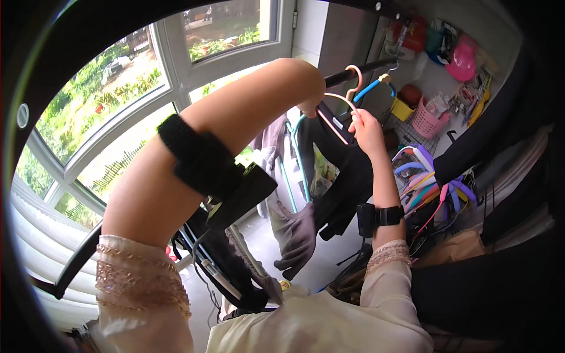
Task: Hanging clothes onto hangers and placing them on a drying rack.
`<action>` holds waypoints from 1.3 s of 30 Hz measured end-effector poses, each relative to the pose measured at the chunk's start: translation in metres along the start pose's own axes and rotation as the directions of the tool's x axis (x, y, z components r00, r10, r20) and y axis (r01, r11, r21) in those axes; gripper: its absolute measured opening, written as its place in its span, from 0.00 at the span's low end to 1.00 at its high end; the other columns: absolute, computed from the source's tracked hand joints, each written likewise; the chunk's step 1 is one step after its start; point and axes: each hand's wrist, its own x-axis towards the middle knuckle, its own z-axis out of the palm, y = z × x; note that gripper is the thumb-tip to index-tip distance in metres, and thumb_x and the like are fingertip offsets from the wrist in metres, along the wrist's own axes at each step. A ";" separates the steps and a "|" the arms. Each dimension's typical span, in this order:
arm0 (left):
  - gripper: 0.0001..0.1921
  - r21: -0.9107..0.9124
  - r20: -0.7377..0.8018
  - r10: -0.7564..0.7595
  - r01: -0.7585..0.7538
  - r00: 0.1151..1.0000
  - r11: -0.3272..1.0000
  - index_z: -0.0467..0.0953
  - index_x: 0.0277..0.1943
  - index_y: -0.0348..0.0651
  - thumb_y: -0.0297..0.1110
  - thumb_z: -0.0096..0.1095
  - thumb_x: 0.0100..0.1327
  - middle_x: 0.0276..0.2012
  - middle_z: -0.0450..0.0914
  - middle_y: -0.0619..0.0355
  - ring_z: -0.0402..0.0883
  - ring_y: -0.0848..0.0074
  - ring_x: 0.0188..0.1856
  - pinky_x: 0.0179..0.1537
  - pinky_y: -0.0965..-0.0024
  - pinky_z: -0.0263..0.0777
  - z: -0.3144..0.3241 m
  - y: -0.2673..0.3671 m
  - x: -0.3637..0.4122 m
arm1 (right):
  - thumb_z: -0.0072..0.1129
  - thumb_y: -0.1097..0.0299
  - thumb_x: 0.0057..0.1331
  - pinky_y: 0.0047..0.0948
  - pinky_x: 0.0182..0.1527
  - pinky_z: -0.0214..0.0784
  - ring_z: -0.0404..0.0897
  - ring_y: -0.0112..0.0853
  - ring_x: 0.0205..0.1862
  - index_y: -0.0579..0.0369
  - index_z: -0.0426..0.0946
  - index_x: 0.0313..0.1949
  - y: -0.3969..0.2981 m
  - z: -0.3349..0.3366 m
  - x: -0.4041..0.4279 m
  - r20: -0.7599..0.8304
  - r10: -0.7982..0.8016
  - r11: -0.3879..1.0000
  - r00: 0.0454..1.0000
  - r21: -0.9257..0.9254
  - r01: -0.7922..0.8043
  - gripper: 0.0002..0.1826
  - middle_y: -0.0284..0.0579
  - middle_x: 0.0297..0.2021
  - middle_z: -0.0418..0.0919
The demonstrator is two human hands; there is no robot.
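Note:
My right hand point(367, 132) pinches the shoulder of a pink clothes hanger point(354, 84), whose hook is over the black rail point(337, 78). A dark garment point(346, 176) with a pale label at its neck hangs around the hanger's lower part. My left hand point(307, 107) is mostly hidden behind my raised left forearm; its visible fingers are near the hanger's left side, and their grip does not show. To the left, a greyish-purple garment point(291, 229) hangs with a turquoise hanger point(296, 163). A blue hanger point(367, 91) is on the rail just right of the pink hook.
At the right stand a pink plastic basket point(427, 118), a yellow container point(401, 109) and a cluster of coloured hangers point(423, 185). Dark clothes point(476, 278) hang at the lower right. Framed windows point(172, 66) are at the left; cables point(207, 282) run low at the left.

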 end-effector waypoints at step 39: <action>0.36 -0.309 0.060 -0.086 0.100 0.994 0.946 0.50 0.58 0.20 0.45 0.55 0.64 0.36 0.76 0.37 0.78 0.53 0.38 0.39 0.58 0.69 0.016 -0.009 0.051 | 0.55 0.67 0.59 0.43 0.31 0.70 0.78 0.49 0.33 0.60 0.61 0.43 -0.071 0.033 -0.053 0.163 -0.397 0.882 0.903 -0.204 0.424 0.17 0.56 0.32 0.75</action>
